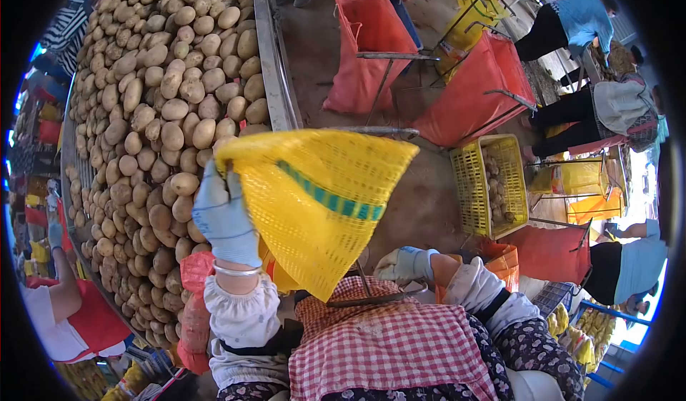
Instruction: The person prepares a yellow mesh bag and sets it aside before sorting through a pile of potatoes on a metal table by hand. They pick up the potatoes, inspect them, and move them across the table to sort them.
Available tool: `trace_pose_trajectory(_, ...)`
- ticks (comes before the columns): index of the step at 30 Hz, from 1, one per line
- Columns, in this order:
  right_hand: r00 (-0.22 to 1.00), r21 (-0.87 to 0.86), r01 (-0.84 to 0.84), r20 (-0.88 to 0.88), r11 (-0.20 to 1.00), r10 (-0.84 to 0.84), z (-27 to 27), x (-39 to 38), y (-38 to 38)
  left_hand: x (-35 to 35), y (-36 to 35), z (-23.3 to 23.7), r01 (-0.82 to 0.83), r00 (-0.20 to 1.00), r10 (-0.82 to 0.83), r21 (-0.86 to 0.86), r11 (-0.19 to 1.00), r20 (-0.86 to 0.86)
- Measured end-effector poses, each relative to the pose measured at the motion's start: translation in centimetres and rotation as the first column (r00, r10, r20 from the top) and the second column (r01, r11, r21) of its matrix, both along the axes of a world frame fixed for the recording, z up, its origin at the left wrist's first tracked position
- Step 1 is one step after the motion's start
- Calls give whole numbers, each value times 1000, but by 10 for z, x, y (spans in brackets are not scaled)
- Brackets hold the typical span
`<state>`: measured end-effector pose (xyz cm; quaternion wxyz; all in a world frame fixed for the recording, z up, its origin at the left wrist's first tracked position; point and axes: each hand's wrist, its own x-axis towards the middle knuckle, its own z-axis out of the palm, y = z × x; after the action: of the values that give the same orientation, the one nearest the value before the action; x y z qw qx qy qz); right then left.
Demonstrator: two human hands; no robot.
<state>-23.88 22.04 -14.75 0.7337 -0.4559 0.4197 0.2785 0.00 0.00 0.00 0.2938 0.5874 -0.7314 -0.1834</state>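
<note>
My left hand (223, 219), in a pale blue work glove, is closed on the top corner of a yellow mesh bag (314, 201). The bag hangs spread to the right, a green stripe across it, and hides part of the ground. My right hand (406, 265), also gloved, is held low in front of my checked apron (386, 351), its fingers curled. What it grips, if anything, cannot be made out. Close by it is a thin metal bar (371, 299). Potatoes (171, 108) lie heaped on the sorting table beside my left hand.
The table's metal edge (275, 65) runs along the heap. Red bags on metal stands (371, 51) and a yellow crate (464, 179) with potatoes stand to the right. A filled red mesh bag (194, 322) is near my left arm. Several people work at both sides.
</note>
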Motion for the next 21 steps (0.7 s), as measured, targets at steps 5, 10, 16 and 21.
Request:
trace_pose_trajectory(5,650,-292,729,580,619,-492,23,28,-6,-51,19,8,346,938,-333,-301,888,97)
trace_pose_trajectory(10,843,-593,501,498,630,-202,64,51,-42,-76,14,-7,377,923,-341,-247,893,175)
trace_pose_trajectory(16,894,-734,447,356,510,-271,49,66,-53,-80,-2,46,212,965,-259,-443,871,-47)
trace_pose_trajectory(21,-326,477,878,516,-51,-792,18,28,-30,-69,44,-19,414,893,-391,-64,908,223)
